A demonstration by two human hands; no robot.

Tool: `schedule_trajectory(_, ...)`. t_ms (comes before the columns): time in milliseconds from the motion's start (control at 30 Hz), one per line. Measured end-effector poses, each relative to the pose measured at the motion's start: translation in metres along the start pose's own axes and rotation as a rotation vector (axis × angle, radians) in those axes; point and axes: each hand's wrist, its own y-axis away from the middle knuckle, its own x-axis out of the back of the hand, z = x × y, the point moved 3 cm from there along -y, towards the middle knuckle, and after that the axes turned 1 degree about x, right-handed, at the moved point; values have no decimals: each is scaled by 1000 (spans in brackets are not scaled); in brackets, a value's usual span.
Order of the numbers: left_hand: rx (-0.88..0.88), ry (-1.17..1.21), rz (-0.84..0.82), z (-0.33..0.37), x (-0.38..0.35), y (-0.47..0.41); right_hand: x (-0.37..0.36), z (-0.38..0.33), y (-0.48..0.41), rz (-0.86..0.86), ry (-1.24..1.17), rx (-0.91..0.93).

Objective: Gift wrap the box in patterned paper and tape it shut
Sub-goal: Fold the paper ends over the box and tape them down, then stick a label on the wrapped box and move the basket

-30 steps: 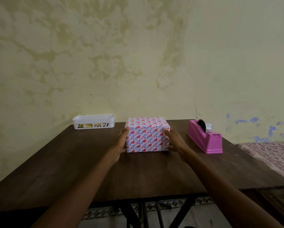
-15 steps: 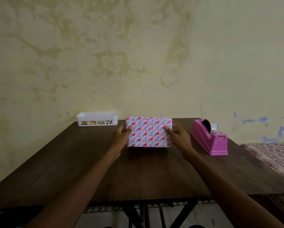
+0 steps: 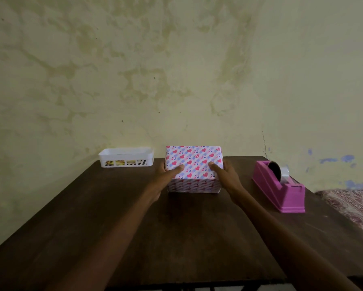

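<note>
Pink-hearted wrapped box (image 3: 194,162) at far middle of the surface (image 3: 176,238). We see left hand (image 3: 162,178) and right hand (image 3: 227,175) gripping its sides, thumbs on the face toward us. Tape dispenser (image 3: 281,190) right, white basket (image 3: 126,157) left.

- One wrapped box (image 3: 194,164), centre of the frame.
- Two hands: left hand (image 3: 162,178), right hand (image 3: 227,175).
- One white basket (image 3: 126,157), left of centre.
- One pink tape dispenser (image 3: 281,190), at right.
- One dark surface (image 3: 176,238).
</note>
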Motion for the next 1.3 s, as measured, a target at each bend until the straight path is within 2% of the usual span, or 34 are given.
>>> schedule_trajectory(100, -11, -11, 20, -2, 1, -5, -4, -1, -1, -11, -1, -21)
schedule_trajectory(500, -51, 66, -100, -12, 12, -5, 1, 4, 2, -158, -2, -37)
schedule_trajectory(600, -63, -19, -72, -9, 15, -6, 0, 2, 1, -161, 8, -36)
schedule_trajectory(700, -84, -144, -46, -3, 18, -8, 1, 1, -5, -92, 11, -47)
schedule_trajectory(800, -28, -219, -51, -3, 17, -11, -1, 3, -9, -68, 11, -110)
schedule_trajectory(967, 55, -80, -144, -13, 5, -10, -10, 8, -11, -76, -4, -185)
schedule_trajectory(1167, 59, 4, -121, -16, 1, -9, -10, 1, -2, -114, -31, -170)
schedule_trajectory(1233, 10, 25, -83, -13, 8, -10, -6, -1, 0, -29, 6, -91)
schedule_trajectory(1300, -63, 2, 69, -5, 16, -13, 2, -7, 0, 154, 122, 57)
